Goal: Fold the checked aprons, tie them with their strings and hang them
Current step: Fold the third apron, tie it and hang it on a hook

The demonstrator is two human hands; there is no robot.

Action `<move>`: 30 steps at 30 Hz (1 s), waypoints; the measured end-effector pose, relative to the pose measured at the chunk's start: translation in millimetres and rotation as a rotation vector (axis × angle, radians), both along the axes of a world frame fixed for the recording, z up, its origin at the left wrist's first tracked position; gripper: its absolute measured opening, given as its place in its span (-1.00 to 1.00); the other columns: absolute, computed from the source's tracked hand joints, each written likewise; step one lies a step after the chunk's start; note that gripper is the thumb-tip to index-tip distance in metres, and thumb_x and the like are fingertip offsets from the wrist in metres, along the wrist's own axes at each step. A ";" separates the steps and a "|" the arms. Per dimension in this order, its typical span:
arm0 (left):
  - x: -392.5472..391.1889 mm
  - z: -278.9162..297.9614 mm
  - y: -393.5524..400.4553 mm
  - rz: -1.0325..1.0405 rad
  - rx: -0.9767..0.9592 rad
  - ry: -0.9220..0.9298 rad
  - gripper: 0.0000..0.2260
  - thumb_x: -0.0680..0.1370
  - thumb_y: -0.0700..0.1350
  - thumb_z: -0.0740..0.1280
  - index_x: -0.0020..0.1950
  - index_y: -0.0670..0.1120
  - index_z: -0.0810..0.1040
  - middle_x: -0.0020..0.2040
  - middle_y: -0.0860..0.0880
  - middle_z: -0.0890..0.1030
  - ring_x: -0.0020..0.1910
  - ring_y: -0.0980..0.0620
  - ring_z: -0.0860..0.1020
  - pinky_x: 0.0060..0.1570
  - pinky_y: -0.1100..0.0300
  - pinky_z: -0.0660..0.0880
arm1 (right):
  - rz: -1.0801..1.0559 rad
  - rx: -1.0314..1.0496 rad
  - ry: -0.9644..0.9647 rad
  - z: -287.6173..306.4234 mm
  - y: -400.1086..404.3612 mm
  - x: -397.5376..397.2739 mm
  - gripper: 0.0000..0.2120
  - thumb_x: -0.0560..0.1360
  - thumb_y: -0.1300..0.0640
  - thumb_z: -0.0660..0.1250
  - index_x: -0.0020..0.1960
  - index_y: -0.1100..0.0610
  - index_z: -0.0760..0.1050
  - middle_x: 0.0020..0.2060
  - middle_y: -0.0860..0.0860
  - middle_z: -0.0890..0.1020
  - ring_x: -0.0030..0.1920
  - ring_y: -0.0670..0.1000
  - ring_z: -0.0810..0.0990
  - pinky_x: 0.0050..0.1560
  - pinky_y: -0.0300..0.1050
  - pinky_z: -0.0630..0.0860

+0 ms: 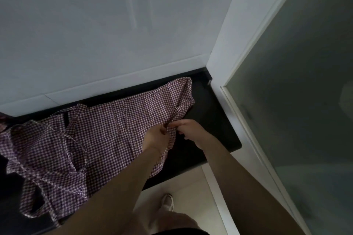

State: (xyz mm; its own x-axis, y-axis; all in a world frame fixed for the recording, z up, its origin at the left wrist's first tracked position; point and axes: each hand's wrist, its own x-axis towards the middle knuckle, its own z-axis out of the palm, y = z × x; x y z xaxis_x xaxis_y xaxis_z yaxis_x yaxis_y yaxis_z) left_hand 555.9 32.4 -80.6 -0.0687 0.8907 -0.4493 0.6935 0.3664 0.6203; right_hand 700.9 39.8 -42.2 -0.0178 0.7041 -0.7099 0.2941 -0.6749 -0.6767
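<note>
On the counter [215, 120] an apron [91, 131] lay spread, unfolded, strings loose; left hand [156, 137] and right hand [193, 131] pinched its hem; folding barely begun, tying and hanging left.

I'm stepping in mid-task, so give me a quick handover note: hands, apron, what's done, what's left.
Left hand: pinches the checked apron's right-hand edge.
Right hand: pinches the same edge, close beside the left.
Apron: spread, rumpled, over the black counter against the wall; its strings trail loose at the left.
Done: apron laid out.
Left: fold it, tie with the strings, hang it. No hook in view.
</note>
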 end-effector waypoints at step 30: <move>-76.6 -4.7 19.9 -0.210 -0.144 0.223 -0.53 0.64 0.10 0.12 0.51 -0.04 0.35 0.53 -0.13 0.17 0.50 -0.14 0.13 0.51 -0.01 0.07 | 0.117 0.187 -1.288 14.3 17.3 31.9 -0.66 0.58 0.15 0.23 0.33 0.16 0.32 0.21 0.16 0.52 0.19 0.15 0.51 0.21 0.12 0.38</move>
State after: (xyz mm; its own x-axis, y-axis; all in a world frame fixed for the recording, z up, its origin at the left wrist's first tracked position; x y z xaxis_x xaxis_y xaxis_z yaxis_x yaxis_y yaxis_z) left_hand 479.3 52.3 -85.3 -0.0012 0.8246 -0.5657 0.8756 0.2741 0.3977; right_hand 732.8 57.1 -27.9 0.5299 0.8338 -0.1549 0.8472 -0.5286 0.0529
